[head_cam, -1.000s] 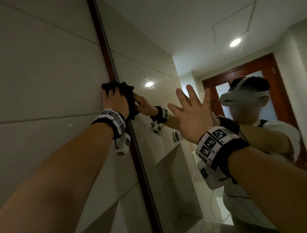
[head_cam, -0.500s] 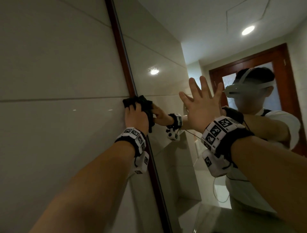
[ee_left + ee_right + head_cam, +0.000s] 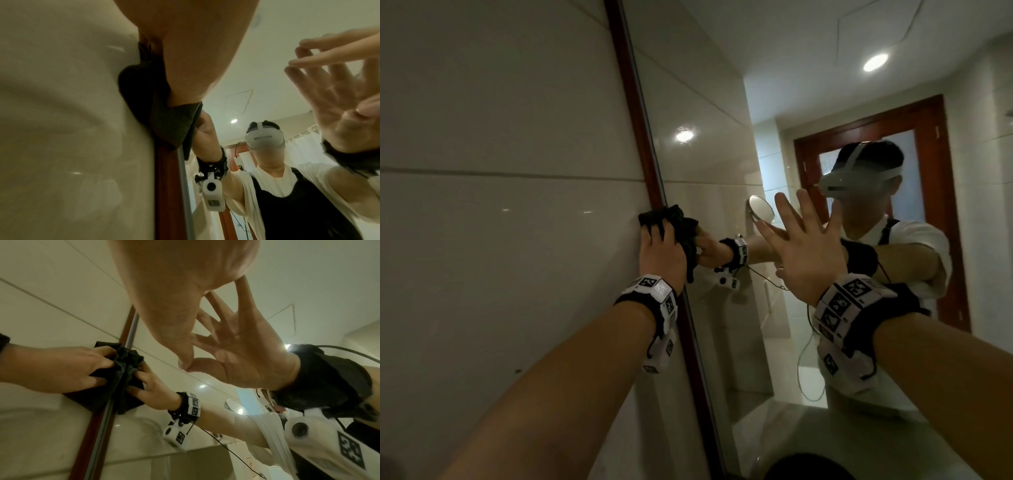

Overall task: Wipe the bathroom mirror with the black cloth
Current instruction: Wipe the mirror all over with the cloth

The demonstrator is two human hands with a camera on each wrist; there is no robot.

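Pale glossy wall tiles (image 3: 500,240) fill my left side, and a dark red wooden frame (image 3: 633,113) separates them from the bathroom mirror (image 3: 709,178). I've got the black cloth (image 3: 681,222) bunched right on that frame edge, straddling tile and glass at about mid-height. My left hand (image 3: 662,253) presses it there, fingers (image 3: 98,363) curled over the crumpled fabric and digging into its folds; the wrist view shows the cloth (image 3: 164,120) hanging below my palm against the frame. My right hand (image 3: 804,253) is up beside it, well clear of the cloth, fingers (image 3: 787,212) spread wide and straight, holding nothing; in the right wrist view the thumb tip meets its own reflection, so it touches the glass. In the reflection I see a small round mirror (image 3: 762,209) on the far wall, a wooden door frame (image 3: 941,205), and a ceiling downlight (image 3: 875,62). Nothing sits between my hands and the glass.
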